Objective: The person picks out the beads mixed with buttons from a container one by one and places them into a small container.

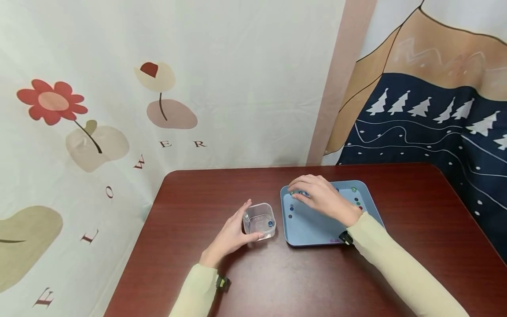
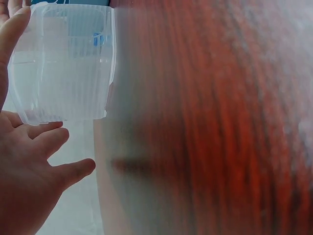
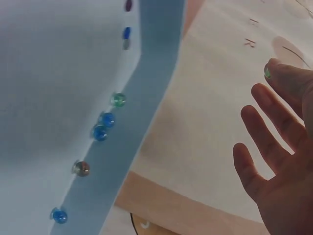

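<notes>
A clear plastic box [image 1: 259, 221] stands on the table with a blue marble [image 1: 270, 223] inside. My left hand [image 1: 229, 233] holds the box between thumb and fingers from its left and front sides; the left wrist view shows the box's ribbed wall [image 2: 63, 73]. Above the far left part of a light blue tray [image 1: 310, 231] is my right hand [image 1: 321, 196]. In the right wrist view, that hand pinches a small green marble [image 3: 267, 72] between thumb and index finger, the other fingers spread apart. Along the tray's edge lie a green marble [image 3: 118, 100], a brownish marble [image 3: 81, 168] and several blue ones.
More marbles lie at the tray's right side, including a green marble [image 1: 354, 189], and purple marbles [image 1: 335, 241] by its near edge. The tray sits right of the box on a dark red-brown table [image 1: 198, 198]. A printed curtain [image 1: 245, 88] hangs behind.
</notes>
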`<act>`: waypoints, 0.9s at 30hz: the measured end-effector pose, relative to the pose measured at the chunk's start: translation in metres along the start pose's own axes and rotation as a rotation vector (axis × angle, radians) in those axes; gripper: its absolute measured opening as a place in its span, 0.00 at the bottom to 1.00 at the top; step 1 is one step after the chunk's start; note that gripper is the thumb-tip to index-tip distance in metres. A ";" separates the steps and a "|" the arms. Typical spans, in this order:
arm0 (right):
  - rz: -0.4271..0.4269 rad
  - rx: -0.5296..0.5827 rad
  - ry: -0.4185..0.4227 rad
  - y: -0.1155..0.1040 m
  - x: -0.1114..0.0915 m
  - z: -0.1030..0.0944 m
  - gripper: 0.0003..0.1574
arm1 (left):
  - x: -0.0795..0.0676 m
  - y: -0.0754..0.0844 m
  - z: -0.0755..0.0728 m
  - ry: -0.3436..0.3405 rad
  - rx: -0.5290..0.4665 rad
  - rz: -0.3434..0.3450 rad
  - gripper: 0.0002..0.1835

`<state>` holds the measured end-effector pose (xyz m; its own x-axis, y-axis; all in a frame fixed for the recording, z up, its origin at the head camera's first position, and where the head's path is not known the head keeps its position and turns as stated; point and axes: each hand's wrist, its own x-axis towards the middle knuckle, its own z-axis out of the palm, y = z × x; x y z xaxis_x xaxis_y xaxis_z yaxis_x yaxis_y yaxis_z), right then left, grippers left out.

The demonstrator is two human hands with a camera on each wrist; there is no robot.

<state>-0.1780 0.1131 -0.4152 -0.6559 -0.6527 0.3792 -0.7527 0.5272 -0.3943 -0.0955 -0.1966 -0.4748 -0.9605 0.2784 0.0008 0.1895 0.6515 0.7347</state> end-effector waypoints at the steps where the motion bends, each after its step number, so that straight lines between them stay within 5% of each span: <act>1: 0.010 0.004 0.005 -0.002 -0.001 -0.002 0.13 | 0.000 0.000 0.000 0.003 0.002 0.002 0.58; 14: 0.127 0.090 0.086 -0.023 -0.017 -0.004 0.17 | -0.001 -0.001 0.002 0.009 0.010 0.010 0.58; 27: 0.074 0.152 0.246 -0.036 -0.023 0.018 0.14 | -0.001 0.000 0.003 0.015 0.013 0.018 0.57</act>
<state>-0.1346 0.0988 -0.4248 -0.7172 -0.4543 0.5285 -0.6969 0.4688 -0.5427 -0.0935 -0.1945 -0.4766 -0.9598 0.2796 0.0236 0.2088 0.6555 0.7257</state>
